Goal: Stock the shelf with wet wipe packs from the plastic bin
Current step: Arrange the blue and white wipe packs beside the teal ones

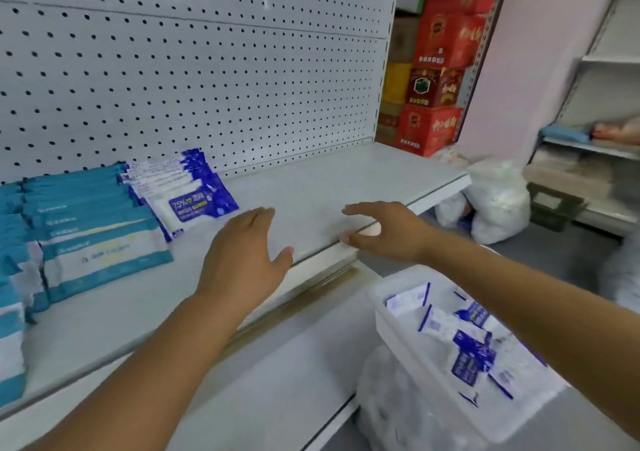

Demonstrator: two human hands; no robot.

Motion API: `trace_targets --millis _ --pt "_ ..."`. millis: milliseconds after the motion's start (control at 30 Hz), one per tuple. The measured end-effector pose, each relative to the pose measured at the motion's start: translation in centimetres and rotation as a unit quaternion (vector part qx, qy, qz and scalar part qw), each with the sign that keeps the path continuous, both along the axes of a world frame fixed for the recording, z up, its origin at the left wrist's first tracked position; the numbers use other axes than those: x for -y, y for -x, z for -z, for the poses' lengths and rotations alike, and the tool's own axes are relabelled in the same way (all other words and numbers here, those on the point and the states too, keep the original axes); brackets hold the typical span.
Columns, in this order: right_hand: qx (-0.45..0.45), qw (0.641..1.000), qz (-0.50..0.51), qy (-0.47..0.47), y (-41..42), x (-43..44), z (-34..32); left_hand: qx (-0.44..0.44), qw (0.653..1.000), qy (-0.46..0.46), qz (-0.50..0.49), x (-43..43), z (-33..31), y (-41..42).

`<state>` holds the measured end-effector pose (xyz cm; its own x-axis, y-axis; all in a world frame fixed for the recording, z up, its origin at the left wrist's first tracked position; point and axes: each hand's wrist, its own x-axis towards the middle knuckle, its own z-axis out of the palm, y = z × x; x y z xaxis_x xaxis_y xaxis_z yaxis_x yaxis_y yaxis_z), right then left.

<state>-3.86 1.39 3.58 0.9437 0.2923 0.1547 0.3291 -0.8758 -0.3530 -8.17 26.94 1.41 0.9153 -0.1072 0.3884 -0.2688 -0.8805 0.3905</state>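
Note:
A row of blue-and-white wet wipe packs (194, 194) leans against the pegboard on the grey shelf (311, 180). Left of it lie stacks of teal-and-white wipe packs (93, 235). My left hand (242, 260) hovers over the shelf just right of the packs, fingers straight, holding nothing. My right hand (384, 230) hangs over the shelf's front edge, fingers relaxed and spread, empty. Below my right forearm stands the white plastic bin (388, 326) with several blue-and-white packs (467, 346) inside.
A white pegboard (207, 69) backs the shelf. A lower shelf (277, 364) juts out beneath. Red cartons (446, 62) are stacked behind the shelf's right end. White plastic bags (491, 201) lie on the floor, and another sits under the bin. A second shelving unit (595, 145) stands at right.

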Motion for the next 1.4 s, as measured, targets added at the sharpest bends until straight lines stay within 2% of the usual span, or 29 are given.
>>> trace_targets --millis 133,233,367,433,533,667,833,967,1067,1233,1300,1400 --pt "0.004 0.999 0.049 0.001 2.9 6.0 0.9 0.002 0.996 -0.013 0.083 5.0 1.5 0.3" --pt "-0.002 0.995 0.099 -0.004 4.7 10.6 2.5 0.029 0.988 -0.062 0.136 8.6 3.5 0.0" --pt "-0.056 0.984 0.168 -0.005 5.9 16.2 6.2 0.043 0.973 -0.109 0.199 12.9 7.2 -0.3" --pt "-0.12 0.973 0.199 -0.004 6.0 18.5 8.5 0.006 0.972 -0.096 0.213 14.6 9.6 -0.6" --pt "-0.223 0.949 0.214 0.058 5.8 21.0 12.0 -0.052 0.974 -0.063 0.213 16.6 12.8 -0.5" --pt "-0.291 0.924 0.234 0.082 6.0 22.8 16.9 -0.129 0.97 -0.036 0.201 18.0 16.8 0.2" --pt "-0.288 0.927 0.206 0.122 4.2 23.1 21.4 -0.18 0.958 -0.01 0.222 18.2 20.9 0.4" --pt "-0.263 0.925 0.191 0.199 2.8 22.5 23.6 -0.174 0.953 0.007 0.247 17.7 23.2 0.2" --pt "-0.261 0.918 0.2 0.221 2.3 22.3 25.1 -0.161 0.951 0.013 0.262 17.5 24.2 0.0" --pt "-0.287 0.914 0.216 0.186 1.2 22.8 25.5 -0.151 0.953 0.09 0.248 18.2 25.2 -0.4" --pt "-0.294 0.915 0.217 0.172 0.9 22.7 25.4 -0.197 0.944 0.133 0.228 18.6 25.2 -0.1" --pt "-0.331 0.91 0.231 0.095 0.9 22.0 25.3 -0.282 0.912 0.207 0.216 19.2 25.1 0.3"
